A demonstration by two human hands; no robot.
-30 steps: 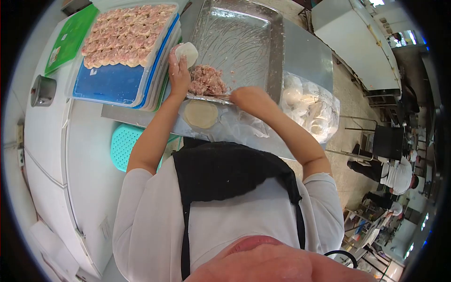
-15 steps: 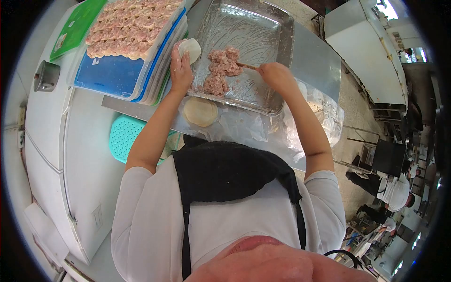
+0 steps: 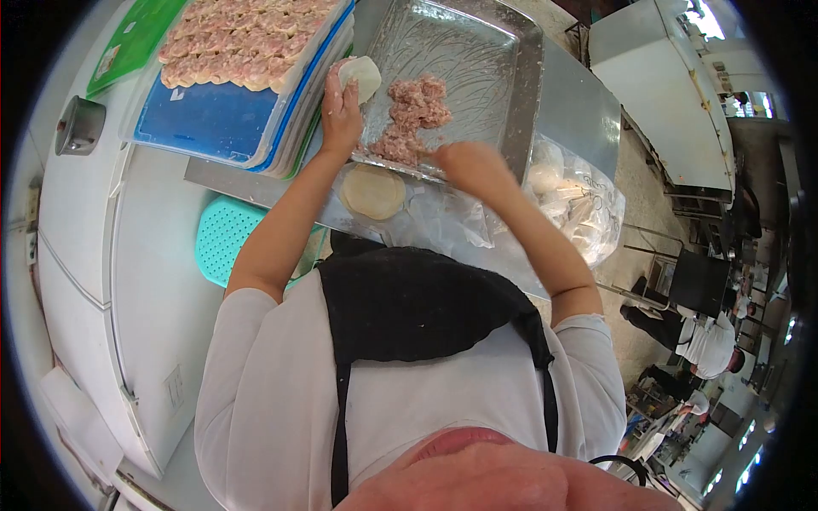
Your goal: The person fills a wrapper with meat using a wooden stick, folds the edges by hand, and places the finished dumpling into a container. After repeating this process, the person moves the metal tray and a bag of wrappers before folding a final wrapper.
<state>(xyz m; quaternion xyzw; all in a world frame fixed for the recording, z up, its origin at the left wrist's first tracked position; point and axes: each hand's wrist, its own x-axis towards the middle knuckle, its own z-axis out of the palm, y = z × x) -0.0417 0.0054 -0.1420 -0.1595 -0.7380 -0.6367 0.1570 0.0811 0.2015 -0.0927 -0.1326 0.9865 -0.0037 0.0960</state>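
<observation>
My left hand point(image 3: 341, 119) holds a round white dumpling wrapper point(image 3: 361, 78) at the left rim of a metal tray point(image 3: 528, 94). Pinkish minced meat point(image 3: 417, 104) lies heaped in the left part of that tray. Low over the near edge, my right hand point(image 3: 470, 168) is closed around a thin wooden stick, mostly hidden now, with its end against the nearest part of the meat. A stack of round wrappers point(image 3: 372, 192) rests on the table just in front of the tray.
To the left, stacked plastic containers carry a blue tray point(image 3: 213, 126) with rows of filled dumplings point(image 3: 243, 43). A metal pot point(image 3: 81, 125) and green lid point(image 3: 128, 51) are beyond. Right of me lies a plastic bag point(image 3: 584, 204); a turquoise stool point(image 3: 226, 238) stands below. People point(image 3: 711, 345) are farther right.
My right hand has moved nearer to me and to the left, bringing the stick from the upper meat to the lower part. The left hand still holds the wrapper, slightly shifted.
</observation>
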